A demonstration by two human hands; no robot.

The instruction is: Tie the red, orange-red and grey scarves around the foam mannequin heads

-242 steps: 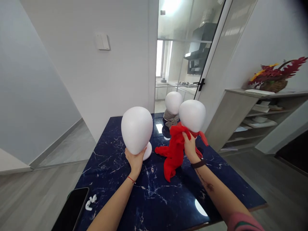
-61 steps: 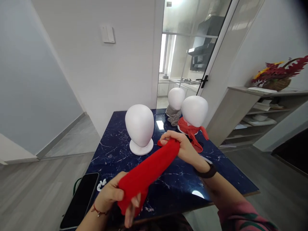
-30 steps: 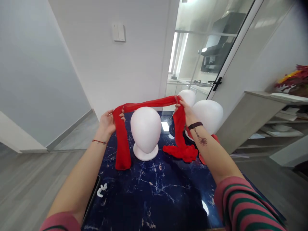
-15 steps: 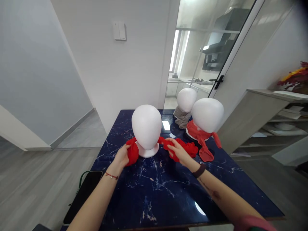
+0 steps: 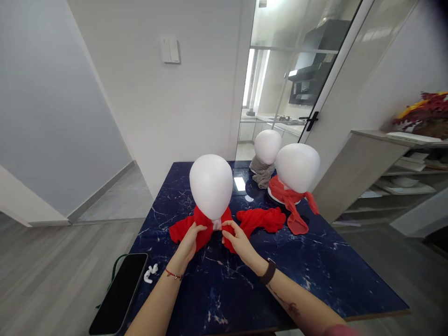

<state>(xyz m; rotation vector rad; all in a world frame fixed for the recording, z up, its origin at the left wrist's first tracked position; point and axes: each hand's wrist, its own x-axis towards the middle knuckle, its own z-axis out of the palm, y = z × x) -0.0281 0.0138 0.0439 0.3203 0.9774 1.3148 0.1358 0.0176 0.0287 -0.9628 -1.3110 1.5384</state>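
Observation:
A white mannequin head (image 5: pixel 211 185) stands upright on the dark blue marbled table. Round its neck lies a bright red scarf (image 5: pixel 202 228), one end spread out to the left and the other trailing right across the tabletop. My left hand (image 5: pixel 189 241) is closed on the scarf at the left front of the neck. On the other side my right hand (image 5: pixel 238 239) pinches the scarf at the right front. Part of the white neck shows between the two hands. The scarf behind the head is hidden.
To the right stand a white head (image 5: pixel 297 167) in a coral scarf (image 5: pixel 292 200) and a farther head (image 5: pixel 268 145) in a grey scarf (image 5: pixel 262 172). A phone (image 5: pixel 119 293) and white earbuds (image 5: pixel 150 273) lie at the table's left edge. A shelf (image 5: pixel 381 172) stands right.
Both hands have moved in toward the front of the neck, drawing the red scarf around it. The scarf's left end now lies out on the table, and the earbuds have come into view.

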